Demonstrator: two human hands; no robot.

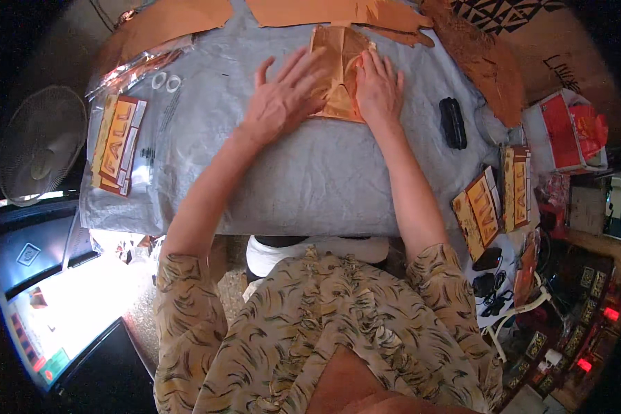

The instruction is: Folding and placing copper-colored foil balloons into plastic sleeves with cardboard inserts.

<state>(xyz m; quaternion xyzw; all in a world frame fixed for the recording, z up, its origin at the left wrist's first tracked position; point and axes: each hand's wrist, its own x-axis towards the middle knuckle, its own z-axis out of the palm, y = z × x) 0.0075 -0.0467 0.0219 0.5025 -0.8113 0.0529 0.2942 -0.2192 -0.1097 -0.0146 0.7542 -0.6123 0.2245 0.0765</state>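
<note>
We find a folded orange piece [343,48], glossy and creased along its middle, lying at about 12 o'clock on the table [303,179], toward the far edge. The left grip [283,99], a bare hand, is at the piece's 9 o'clock side: we record it as released, fingers spread over the left part, thumb held apart. We cannot tell whether the fingertips press down. The right grip [379,90] lies along the 3 o'clock edge, fingers close together; we cannot tell whether it pinches that edge or only rests on it.

Outward from the piece, we log brown sheets [331,10] at 12 o'clock and a black case [452,123] at 4 o'clock. At 9 o'clock we see two white rings [165,82] side by side; between 8 and 9 lies a brown-and-yellow printed pack [117,145]. We note a similar tilted pack [477,214] between 4 and 5. Farther out, we place a red-and-white box [559,131] between 3 and 4, and a fan [41,152] between 8 and 9.
</note>
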